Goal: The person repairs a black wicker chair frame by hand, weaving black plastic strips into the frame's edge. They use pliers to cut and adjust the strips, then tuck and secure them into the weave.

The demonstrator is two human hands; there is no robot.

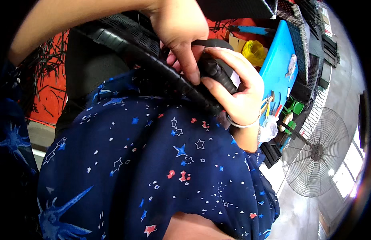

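A black woven piece [129, 50] with a thick, strip-wrapped rim lies slantwise over my lap. My left hand [183, 30] comes in from the upper left and is closed on this rim, its thumb pressing down along the edge; its other fingers are partly hidden behind. At the rim's right, my right hand [245, 94], with a bracelet at the wrist, curls its thumb and fingers around a ridged black roll [219, 74]. Between the two hands runs a thin dark strip, partly covered by fingers.
Beyond my right hand stands a blue board [279, 60] with small tools and a clear plastic bag [268, 129]. A yellow bag [254, 53] lies behind it. Loose black strips litter a red surface [49, 96] at left. A large floor fan [315, 152] stands at right.
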